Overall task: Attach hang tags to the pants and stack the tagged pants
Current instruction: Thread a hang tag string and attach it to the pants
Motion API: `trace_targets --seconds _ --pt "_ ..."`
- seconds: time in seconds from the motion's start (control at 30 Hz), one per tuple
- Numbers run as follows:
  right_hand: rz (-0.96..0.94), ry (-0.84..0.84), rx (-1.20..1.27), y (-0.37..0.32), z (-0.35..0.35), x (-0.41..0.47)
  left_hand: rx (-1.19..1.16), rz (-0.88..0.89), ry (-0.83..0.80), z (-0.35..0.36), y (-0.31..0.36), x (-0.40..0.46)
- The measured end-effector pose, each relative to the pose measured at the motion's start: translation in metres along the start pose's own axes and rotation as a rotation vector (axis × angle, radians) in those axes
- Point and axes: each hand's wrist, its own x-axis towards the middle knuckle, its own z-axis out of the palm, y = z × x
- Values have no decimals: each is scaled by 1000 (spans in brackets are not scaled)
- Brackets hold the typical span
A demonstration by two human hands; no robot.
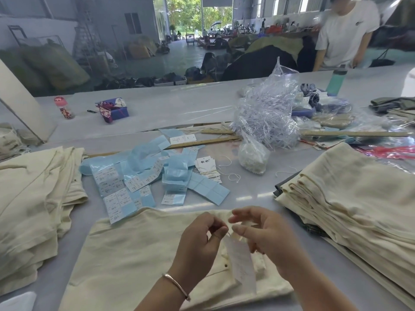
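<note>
Grey table (pixel 258 198): hands (pixel 231 239) pinching hang tag (pixel 241 265) over pants (pixel 134 254).

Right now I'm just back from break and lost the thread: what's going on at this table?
A person is fitting a hang tag to the cream pants spread in front of them. The left hand and right hand pinch its string at the waistband, with the tag dangling below. Folded cream pants sit in a stack on the left and another on the right; which is tagged is unclear. Blue label sheets and spare tags lie beyond.
</note>
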Motion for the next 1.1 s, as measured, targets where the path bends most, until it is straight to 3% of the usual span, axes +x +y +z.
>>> trace_targets --seconds 0.1,0.2,0.27,0.37,0.53,0.7,0.83,0.97,1.1 --pt "65 -116 56 2 -5 1 -21 38 12 8 8 8" --pt "88 -92 70 9 -15 3 -36 51 9 16 10 12" --pt "55 -3 41 10 -23 5 -53 17 7 24 4 13" --pt "-132 264 -152 7 -42 12 -7 -152 16 34 -22 14" --pt "-405 400 -366 4 -59 29 250 -383 -334 47 -75 0" --pt "-611 280 -581 20 -38 41 158 -350 -264 63 -79 3" --pt "-566 20 -630 49 -21 47 -11 -328 -308 70 -64 18" --pt "-351 -91 -567 82 -25 47 263 -280 -498 76 -64 22" --pt "-275 -171 -670 110 -32 42 477 -211 -526 93 -76 12"
